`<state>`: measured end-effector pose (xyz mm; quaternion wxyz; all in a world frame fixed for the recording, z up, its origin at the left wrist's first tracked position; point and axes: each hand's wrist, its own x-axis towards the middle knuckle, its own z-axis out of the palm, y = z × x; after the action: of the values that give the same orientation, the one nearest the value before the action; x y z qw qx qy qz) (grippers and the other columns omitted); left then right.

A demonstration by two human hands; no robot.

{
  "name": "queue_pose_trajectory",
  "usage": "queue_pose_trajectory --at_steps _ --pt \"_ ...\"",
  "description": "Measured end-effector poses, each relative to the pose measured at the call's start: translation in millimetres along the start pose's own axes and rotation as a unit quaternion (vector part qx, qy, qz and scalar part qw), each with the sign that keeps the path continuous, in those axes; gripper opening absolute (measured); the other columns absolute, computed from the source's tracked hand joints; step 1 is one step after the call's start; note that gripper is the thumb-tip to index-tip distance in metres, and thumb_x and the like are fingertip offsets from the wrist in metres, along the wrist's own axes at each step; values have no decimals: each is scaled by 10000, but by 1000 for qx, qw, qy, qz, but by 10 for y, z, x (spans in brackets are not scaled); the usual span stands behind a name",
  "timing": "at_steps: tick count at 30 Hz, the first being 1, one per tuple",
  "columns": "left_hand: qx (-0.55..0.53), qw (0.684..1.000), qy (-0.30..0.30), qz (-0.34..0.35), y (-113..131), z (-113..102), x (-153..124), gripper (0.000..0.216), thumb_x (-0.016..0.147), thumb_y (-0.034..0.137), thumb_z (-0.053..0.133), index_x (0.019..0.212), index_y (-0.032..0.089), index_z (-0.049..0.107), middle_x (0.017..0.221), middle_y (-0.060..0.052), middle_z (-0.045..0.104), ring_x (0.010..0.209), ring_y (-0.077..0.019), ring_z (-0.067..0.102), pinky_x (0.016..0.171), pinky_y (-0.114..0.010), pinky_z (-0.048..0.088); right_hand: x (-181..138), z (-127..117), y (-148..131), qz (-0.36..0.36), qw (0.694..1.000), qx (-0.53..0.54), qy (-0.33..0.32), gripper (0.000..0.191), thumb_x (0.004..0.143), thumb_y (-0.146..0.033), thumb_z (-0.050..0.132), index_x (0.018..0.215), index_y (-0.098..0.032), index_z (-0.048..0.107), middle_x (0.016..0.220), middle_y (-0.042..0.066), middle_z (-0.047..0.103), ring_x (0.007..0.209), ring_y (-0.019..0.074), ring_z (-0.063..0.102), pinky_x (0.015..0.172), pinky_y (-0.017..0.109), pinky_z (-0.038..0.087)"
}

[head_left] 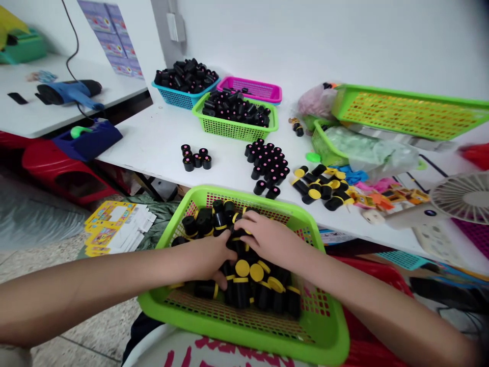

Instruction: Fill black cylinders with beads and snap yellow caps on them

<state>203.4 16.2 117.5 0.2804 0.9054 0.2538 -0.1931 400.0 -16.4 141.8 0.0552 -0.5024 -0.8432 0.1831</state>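
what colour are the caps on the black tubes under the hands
Yellow caps on black plastic tubes, best in head view.

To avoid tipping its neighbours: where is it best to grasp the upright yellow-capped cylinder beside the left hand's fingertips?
Pinch the yellow-capped cylinder at its cap rim, coming straight from above. It stands upright, packed among other cylinders in the green basket, so probably only its top is free.

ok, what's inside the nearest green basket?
A pile of black cylinders with yellow caps lies in the green basket; the left hand and right hand rest among them. Whatever is under the hands and pile is hidden.
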Motion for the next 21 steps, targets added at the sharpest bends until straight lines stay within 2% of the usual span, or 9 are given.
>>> queue_pose_trajectory --at_steps 2,4,8,10,13,15,18,21 --pt "8 1000 -11 -10 10 -27 -6 493 675 489 770 1096 249 682 1353 -150 392 794 -282 692 727 -414 548 -89 -89 -8 31 997 69 13 296 897 -199 567 1189 -238 552 1193 73 579 938 201 608 821 362 493" --pt "24 1000 -15 -10 23 -39 -33 469 646 468 780 1039 228 689 1297 -138 429 725 -255 675 641 -375 532 -186 -130 -18 55 991 122 5 285 876 -234 602 1158 -237 561 1150 61 601 867 176 607 799 342 489" --pt "12 1000 -20 21 37 -18 -105 149 697 300 680 815 213 648 1042 -51 545 560 -164 574 464 -280 395 -347 -98 -42 57 981 177 -47 193 879 -243 581 1069 -233 610 1064 39 601 761 132 587 728 292 478" --pt "-20 999 14 42 39 -35 -137 27 747 216 593 773 213 593 969 -24 553 555 -138 537 488 -268 375 -396 -82 -49 58 979 190 -45 188 901 -238 540 1073 -237 615 1103 45 578 784 127 590 734 282 475" --pt "-65 989 119 62 61 -147 -191 127 744 107 526 814 212 511 918 -7 556 663 -139 550 602 -254 401 -436 -103 -53 66 975 211 -30 183 937 -290 491 1060 -237 615 1102 51 567 777 124 575 699 267 469" --pt "-97 980 167 58 107 -244 -236 146 752 107 530 822 216 464 830 18 559 697 -144 557 621 -242 390 -447 -123 -69 91 967 237 -29 224 937 -374 505 1078 -232 606 1033 48 585 732 127 553 649 262 457" --pt "-133 975 173 33 210 -312 -301 126 808 188 549 861 226 441 745 43 573 662 -149 576 580 -238 372 -445 -103 -129 126 942 309 -41 339 939 -471 488 1151 -218 567 969 42 620 703 132 544 606 258 441" --pt "-163 975 148 29 276 -228 -315 205 830 208 562 990 231 437 903 2 653 781 -191 648 644 -265 439 -428 -13 -191 102 920 376 -38 314 952 -448 478 1159 -224 550 1014 31 645 785 134 579 676 255 463"
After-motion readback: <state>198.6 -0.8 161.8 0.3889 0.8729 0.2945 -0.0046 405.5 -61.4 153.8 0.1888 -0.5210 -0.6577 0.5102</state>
